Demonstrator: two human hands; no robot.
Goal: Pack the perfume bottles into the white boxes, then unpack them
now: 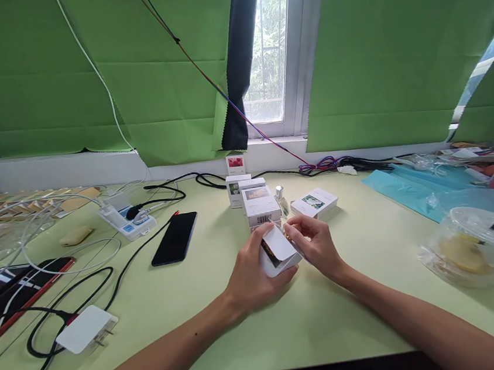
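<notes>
Item, one small white box, tilted, held above the pale table in my left hand; those fingers grasp it, thumb along the near side, the rest round the far side. Item, its white flap, standing out over a dark printed panel. Item, my right hand, fingers bent in at the box's upper right end, beside a small gold-coloured piece; whether they pinch that piece or only the box's edge, I cannot tell. Item, one glass bottle with a silvery cap, upright just beyond my fingers, next to a barcoded box. Further boxes: one with a red picture at the back, one lying flat to the right. To the left, a dark phone, lying apart. Step in hand, as I judge it: fingertip work at the end of the held box, not yet finished. Next move, likewise judged: it calls for a steady left grasp without crushing the card, and a light, precise right pinch, with my knuckles clear of the nearby bottle.
</notes>
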